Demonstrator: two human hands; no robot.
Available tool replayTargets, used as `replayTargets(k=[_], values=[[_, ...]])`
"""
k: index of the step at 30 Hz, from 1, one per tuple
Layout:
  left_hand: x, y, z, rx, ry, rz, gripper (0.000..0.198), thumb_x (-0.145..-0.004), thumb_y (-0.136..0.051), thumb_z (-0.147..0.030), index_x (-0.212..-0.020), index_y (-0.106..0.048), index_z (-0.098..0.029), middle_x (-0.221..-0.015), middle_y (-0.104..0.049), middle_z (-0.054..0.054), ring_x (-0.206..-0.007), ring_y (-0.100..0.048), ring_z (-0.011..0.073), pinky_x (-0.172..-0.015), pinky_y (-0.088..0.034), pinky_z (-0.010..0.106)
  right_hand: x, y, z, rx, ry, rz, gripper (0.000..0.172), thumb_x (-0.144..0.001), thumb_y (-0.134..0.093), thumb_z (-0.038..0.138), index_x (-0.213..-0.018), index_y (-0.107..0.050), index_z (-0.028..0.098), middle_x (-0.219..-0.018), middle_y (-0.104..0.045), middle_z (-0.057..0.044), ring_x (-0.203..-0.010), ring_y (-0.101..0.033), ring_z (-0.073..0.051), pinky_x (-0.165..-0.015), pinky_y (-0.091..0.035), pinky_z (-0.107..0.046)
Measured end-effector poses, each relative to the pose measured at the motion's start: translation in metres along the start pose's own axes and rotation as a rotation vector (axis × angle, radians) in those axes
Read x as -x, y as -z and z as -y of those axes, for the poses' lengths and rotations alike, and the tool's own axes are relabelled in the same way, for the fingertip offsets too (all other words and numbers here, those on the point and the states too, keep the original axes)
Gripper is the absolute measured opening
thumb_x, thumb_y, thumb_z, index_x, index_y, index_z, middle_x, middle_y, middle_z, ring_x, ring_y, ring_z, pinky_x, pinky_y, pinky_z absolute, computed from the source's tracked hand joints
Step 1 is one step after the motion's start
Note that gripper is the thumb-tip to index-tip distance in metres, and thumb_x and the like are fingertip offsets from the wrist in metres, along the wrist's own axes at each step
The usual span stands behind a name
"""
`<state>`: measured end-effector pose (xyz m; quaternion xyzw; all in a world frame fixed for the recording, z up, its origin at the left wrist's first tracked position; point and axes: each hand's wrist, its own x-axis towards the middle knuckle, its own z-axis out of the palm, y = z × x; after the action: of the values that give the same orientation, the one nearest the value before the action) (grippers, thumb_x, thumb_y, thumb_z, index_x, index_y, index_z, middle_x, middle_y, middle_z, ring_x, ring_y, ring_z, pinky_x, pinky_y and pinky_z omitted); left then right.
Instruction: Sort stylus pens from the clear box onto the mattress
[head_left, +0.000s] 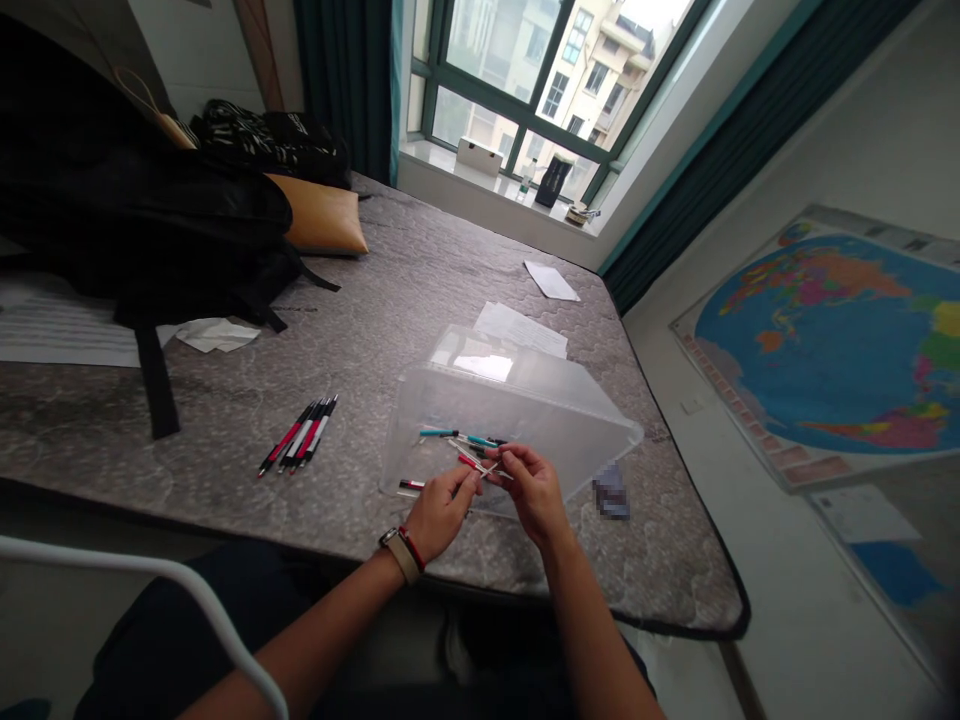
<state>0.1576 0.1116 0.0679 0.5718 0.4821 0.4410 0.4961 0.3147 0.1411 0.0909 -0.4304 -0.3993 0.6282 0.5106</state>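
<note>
My left hand (442, 515), with a watch on its wrist, is closed in a pinch at the mouth of the clear plastic bin (517, 400). Facing it, my right hand (536, 495) pinches too, and the fingertips of both nearly meet. Between them is a thin white pen part (489, 469), with a red pen piece (471, 462) close by; which fingers hold which is hard to make out. The bin lies on its side, opening toward me. Inside are blue pen parts (439, 433) and a dark-and-red piece (411, 485).
Several red, white and black pens (300, 435) lie in a bunch left of the bin on the mattress (360, 320). A black backpack (150, 200) and a tan pouch (326, 215) are at the far left. Papers (521, 328) lie behind the bin; a blurred item (611, 492) is right.
</note>
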Motion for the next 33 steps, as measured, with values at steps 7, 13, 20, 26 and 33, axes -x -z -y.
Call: replayTargets(k=[7, 13, 20, 26, 33], values=[[-0.0010, 0.0004, 0.0025, -0.035, -0.008, -0.031, 0.035, -0.093, -0.042, -0.043, -0.074, -0.061, -0.020, -0.055, -0.050, -0.002, -0.053, -0.045, 0.0137, -0.051, -0.029, 0.023, 0.0005, 0.0040, 0.0041, 0.033, -0.011, 0.013, 0.025, -0.079, -0.072, 0.039, -0.089, -0.063, 0.019, -0.099, -0.073, -0.007, -0.085, -0.070, -0.020, -0.067, -0.059, -0.029], [-0.0004, 0.0036, -0.0020, -0.105, -0.052, -0.025, 0.036, -0.095, -0.039, -0.042, -0.074, -0.059, -0.020, -0.061, -0.054, -0.002, -0.059, -0.049, 0.0147, -0.057, -0.032, 0.024, 0.0019, 0.0007, 0.0031, 0.094, -0.005, 0.054, 0.026, -0.079, -0.072, 0.041, -0.089, -0.063, 0.018, -0.099, -0.072, -0.007, -0.086, -0.070, -0.021, -0.068, -0.060, -0.031], [0.0001, 0.0054, -0.0041, -0.128, -0.065, -0.034, 0.036, -0.094, -0.040, -0.040, -0.073, -0.060, -0.020, -0.061, -0.055, -0.002, -0.061, -0.050, 0.0157, -0.059, -0.031, 0.026, 0.0024, 0.0004, 0.0038, 0.086, 0.008, 0.020, 0.025, -0.080, -0.071, 0.040, -0.088, -0.063, 0.018, -0.097, -0.073, -0.007, -0.085, -0.070, -0.020, -0.067, -0.060, -0.030], [0.0010, 0.0058, -0.0064, -0.130, -0.075, -0.044, 0.037, -0.095, -0.040, -0.042, -0.072, -0.060, -0.020, -0.061, -0.055, -0.002, -0.061, -0.051, 0.0154, -0.060, -0.031, 0.026, 0.0045, -0.0012, 0.0043, 0.114, 0.006, 0.052, 0.022, -0.079, -0.072, 0.039, -0.088, -0.066, 0.019, -0.095, -0.072, -0.005, -0.083, -0.069, -0.019, -0.069, -0.060, -0.032], [0.0006, 0.0050, -0.0037, -0.089, -0.083, -0.033, 0.035, -0.095, -0.041, -0.041, -0.078, -0.063, -0.020, -0.070, -0.063, 0.002, -0.067, -0.056, 0.0174, -0.063, -0.034, 0.027, 0.0036, -0.0036, 0.0010, 0.264, 0.026, 0.136, 0.023, -0.078, -0.072, 0.040, -0.087, -0.071, 0.019, -0.095, -0.072, -0.005, -0.083, -0.066, -0.019, -0.074, -0.059, -0.034]])
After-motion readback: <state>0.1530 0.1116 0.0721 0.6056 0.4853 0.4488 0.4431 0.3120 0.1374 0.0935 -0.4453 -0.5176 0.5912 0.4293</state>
